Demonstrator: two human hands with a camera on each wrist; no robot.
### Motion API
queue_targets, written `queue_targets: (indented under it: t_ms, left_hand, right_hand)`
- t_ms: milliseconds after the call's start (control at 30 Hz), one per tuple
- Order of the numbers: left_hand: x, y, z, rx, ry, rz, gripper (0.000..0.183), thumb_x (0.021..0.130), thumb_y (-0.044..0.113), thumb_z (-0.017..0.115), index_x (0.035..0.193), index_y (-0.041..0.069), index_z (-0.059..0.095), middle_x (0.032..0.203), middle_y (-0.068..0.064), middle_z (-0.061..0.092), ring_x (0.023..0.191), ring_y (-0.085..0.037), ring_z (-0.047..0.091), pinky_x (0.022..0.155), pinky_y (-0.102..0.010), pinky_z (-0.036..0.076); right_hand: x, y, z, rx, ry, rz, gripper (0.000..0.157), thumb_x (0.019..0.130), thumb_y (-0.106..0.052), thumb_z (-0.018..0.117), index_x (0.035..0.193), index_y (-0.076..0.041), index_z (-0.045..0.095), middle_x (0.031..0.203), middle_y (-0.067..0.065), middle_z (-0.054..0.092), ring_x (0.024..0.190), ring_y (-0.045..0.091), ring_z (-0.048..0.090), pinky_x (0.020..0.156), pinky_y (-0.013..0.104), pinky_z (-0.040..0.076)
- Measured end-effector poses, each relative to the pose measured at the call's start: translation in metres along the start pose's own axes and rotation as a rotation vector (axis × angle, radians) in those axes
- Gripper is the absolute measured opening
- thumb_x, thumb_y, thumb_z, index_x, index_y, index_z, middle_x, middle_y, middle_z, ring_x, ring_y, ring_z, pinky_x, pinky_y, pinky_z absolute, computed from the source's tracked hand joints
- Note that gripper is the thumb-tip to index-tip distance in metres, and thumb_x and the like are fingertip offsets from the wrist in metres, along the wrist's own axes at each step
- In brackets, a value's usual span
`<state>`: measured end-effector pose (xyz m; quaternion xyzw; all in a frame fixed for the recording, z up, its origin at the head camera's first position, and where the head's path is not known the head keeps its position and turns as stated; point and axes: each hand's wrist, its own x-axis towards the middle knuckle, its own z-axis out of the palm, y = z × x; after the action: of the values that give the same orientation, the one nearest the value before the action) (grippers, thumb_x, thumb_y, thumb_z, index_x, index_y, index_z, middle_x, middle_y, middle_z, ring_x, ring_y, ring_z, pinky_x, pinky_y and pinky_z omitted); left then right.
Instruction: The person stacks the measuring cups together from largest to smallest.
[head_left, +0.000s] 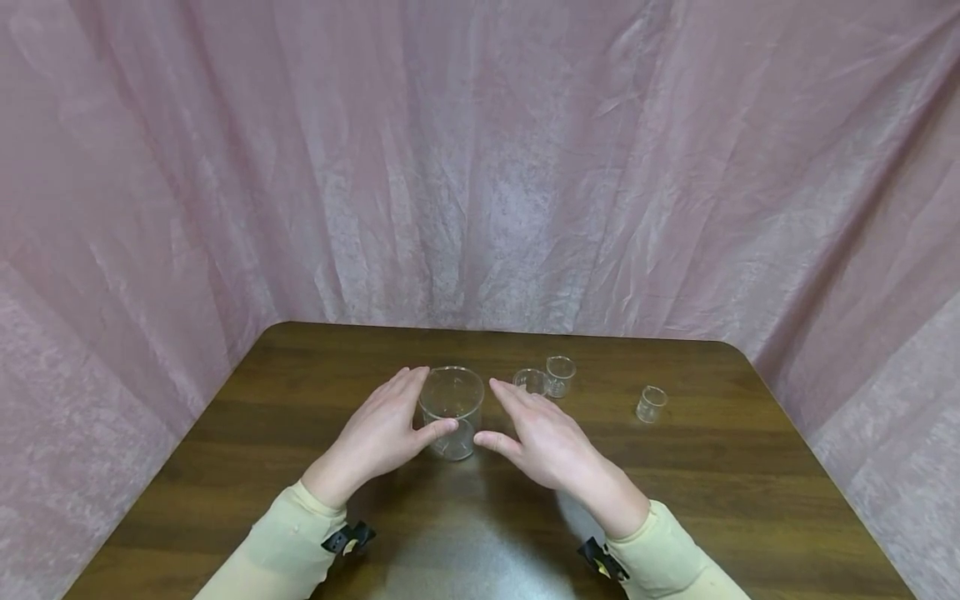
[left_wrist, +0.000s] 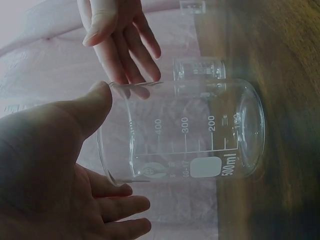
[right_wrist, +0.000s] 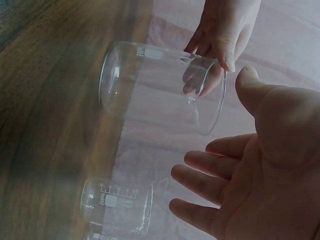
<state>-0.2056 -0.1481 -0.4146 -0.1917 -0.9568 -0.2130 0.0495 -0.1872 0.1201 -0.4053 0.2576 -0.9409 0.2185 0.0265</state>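
Note:
A large clear glass beaker (head_left: 452,408), marked 500ml in the left wrist view, stands upright on the wooden table. My left hand (head_left: 382,429) is at its left side, with the thumb by the rim and the other fingers extended along the far side. Whether the skin touches the glass I cannot tell. On the right, my right hand (head_left: 543,437) is held apart from the beaker, fingers spread and nothing in it. Just beyond that hand stand two smaller beakers, one (head_left: 531,379) partly hidden by its fingers and another (head_left: 561,377) beside it.
Farther right on the table (head_left: 720,467) stands a tiny glass beaker (head_left: 652,405). Pink curtains (head_left: 480,183) hang behind the table's far edge and at both sides. Each sleeve carries a black wrist strap (head_left: 348,538).

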Motion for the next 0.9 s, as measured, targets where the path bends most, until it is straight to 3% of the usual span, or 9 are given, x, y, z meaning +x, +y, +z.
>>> queue_targets:
  t_ms: [900]
  left_hand:
    - [0.0014, 0.0075, 0.0029, 0.005, -0.026, 0.032, 0.095, 0.101, 0.062, 0.074, 0.164, -0.003, 0.045, 0.165, -0.022, 0.051, 0.159, -0.044, 0.038, 0.129, -0.064, 0.026]
  right_hand:
    - [-0.0026, 0.0036, -0.0004, 0.037, -0.052, 0.083, 0.083, 0.107, -0.060, 0.066, 0.171, -0.012, 0.042, 0.167, 0.016, 0.051, 0.152, 0.035, 0.051, 0.115, 0.060, 0.048]
